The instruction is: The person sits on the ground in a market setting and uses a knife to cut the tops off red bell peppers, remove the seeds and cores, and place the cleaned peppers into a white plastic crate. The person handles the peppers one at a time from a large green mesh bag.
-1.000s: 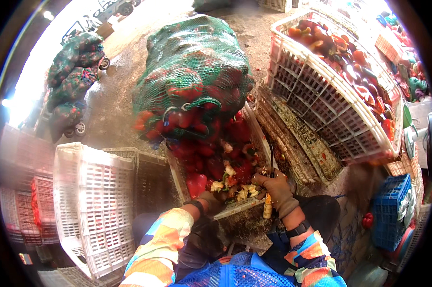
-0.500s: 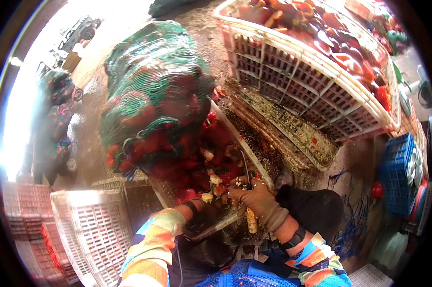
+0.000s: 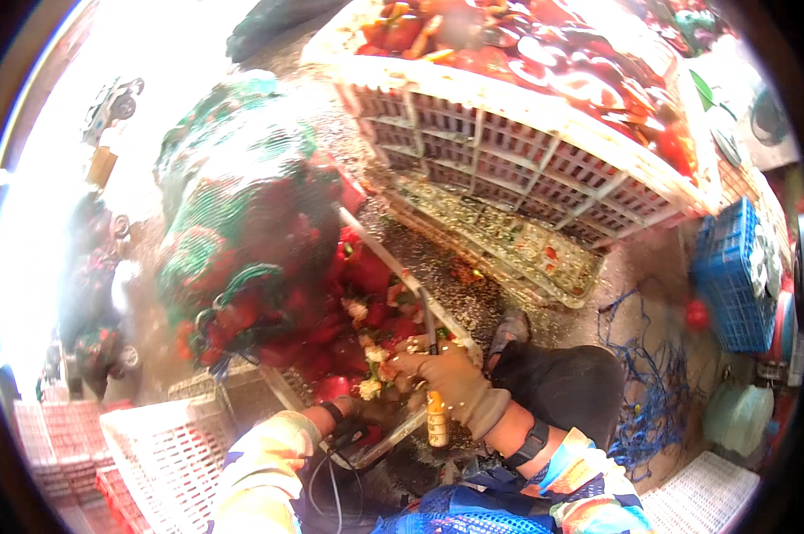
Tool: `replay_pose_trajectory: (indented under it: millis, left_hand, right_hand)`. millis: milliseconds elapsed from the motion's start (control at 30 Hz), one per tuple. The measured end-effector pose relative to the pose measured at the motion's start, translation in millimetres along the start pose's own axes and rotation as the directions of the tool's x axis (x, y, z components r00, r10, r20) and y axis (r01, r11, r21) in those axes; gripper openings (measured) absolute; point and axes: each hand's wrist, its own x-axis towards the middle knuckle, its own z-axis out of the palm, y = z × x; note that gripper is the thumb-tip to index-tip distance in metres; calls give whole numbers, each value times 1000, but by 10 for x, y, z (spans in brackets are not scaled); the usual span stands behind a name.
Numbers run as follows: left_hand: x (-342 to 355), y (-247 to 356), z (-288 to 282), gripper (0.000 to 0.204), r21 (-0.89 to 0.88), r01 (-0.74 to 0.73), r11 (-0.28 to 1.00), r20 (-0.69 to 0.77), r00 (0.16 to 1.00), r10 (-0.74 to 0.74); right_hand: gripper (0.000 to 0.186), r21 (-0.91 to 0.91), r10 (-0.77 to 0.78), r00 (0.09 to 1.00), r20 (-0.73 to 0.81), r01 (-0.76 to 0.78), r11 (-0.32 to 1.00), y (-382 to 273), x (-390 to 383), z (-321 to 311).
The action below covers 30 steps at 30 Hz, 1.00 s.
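My gloved right hand [image 3: 446, 378] is closed on a long, thin tool with a yellow handle [image 3: 436, 418], its dark, bent upper part rising over peppers and pale core scraps [image 3: 369, 387]. My left hand [image 3: 348, 418] is low at the near end of the same shallow crate [image 3: 379, 245], its fingers hidden. Red peppers [image 3: 335, 389] lie in that crate just beyond it. A bulging green mesh sack of peppers [image 3: 228, 222] rests over the crate's far part.
A big white crate [image 3: 517, 160] of cut peppers stands beyond stacked dirty lids [image 3: 544, 258]. At right are a blue crate [image 3: 722, 276] and tangled blue cord [image 3: 633, 400]. White crates [image 3: 157, 458] stand lower left, a cart [image 3: 113, 111] upper left.
The view has turned, shifting the sack and large crate leftward, and has brightened. My hands stay over the near end of the pepper crate, the right still gripping the tool.
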Motion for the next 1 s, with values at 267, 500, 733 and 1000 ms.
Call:
replay_pose_trajectory:
  millis: [267, 500, 733, 1000]
  left_hand:
    - [-463, 372, 201, 50, -364, -158, 918, 64, 979, 193]
    - [-1565, 604, -27, 40, -468, -540, 699, -882, 328, -338]
    - [-4385, -100, 211, 43, -537, 329, 776, -615, -783, -93]
    - [-2180, 514, -231, 51, -561, -230, 795, -826, 92, -557]
  right_hand:
    - [18, 69, -144, 989, 9, 143, 987, 164, -300, 251]
    - [21, -35, -145, 989, 35, 146, 989, 396, 4, 53]
    - [19, -112, -117, 993, 19, 119, 987, 525, -181, 273]
    - [17, -44, -90, 995, 40, 92, 995, 421, 90, 41]
